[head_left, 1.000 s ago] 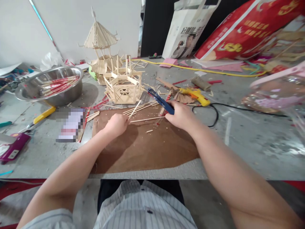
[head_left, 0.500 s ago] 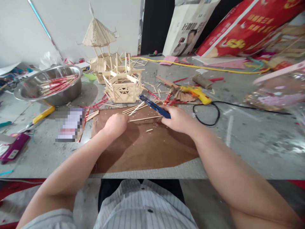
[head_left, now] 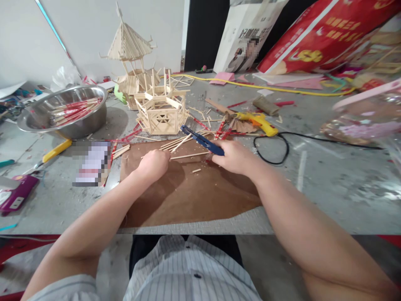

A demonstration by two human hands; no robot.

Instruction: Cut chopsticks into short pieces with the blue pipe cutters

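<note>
My left hand (head_left: 155, 165) is closed over the brown mat, its fingertips hidden beneath it. A thin wooden stick (head_left: 189, 156) runs from those fingers toward my right hand (head_left: 233, 156). That hand is wrapped around a dark blue utility knife (head_left: 203, 141), which points away to the upper left, above the stick's right end. The blade cannot be made out. Just beyond lie several loose sticks (head_left: 175, 143), and a short cut piece (head_left: 196, 170) rests on the mat. Behind them stands an open-topped stick framework (head_left: 163, 119).
A roofed stick pavilion (head_left: 130, 46) stands behind the framework. To the left are a steel bowl (head_left: 97, 115) of red-wrapped sticks, a phone (head_left: 92, 163) and a yellow-handled tool (head_left: 57, 151). A yellow glue gun (head_left: 266, 127) with a black cord (head_left: 286, 150) lies right.
Both hands stay almost in place. My left hand has shifted very slightly right, and the knife has tilted a little. The stick between the hands is still held.
</note>
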